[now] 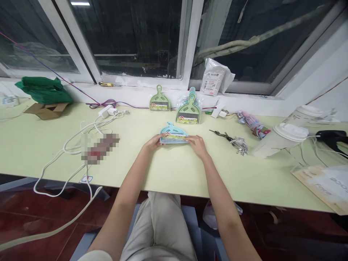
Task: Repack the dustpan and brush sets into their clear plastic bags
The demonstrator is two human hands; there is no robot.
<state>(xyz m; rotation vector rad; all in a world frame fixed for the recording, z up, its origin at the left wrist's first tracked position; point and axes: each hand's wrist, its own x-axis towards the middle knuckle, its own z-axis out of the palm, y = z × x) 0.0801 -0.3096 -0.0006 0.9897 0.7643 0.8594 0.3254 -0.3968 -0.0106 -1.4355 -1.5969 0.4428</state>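
A blue mini dustpan and brush set [174, 131] in clear wrap lies on the table before me, its handle pointing away. My left hand [154, 141] grips its left edge. On the opposite edge, the fingers of my right hand [198, 144] are closed at the corner of the pack. Behind it, a row of packed dustpan sets [188, 108] stands upright, a green one foremost. To the left of that row, a single green dustpan set [159, 99] leans near the wall below the window.
White cables [71, 145] trail over the table's left side, near a cardboard piece [46, 110] and green cloth [45, 90]. Keys [239, 145], a folded umbrella [252, 124] and paper cups [282, 139] lie to the right. A wrapped package [214, 78] stands on the sill.
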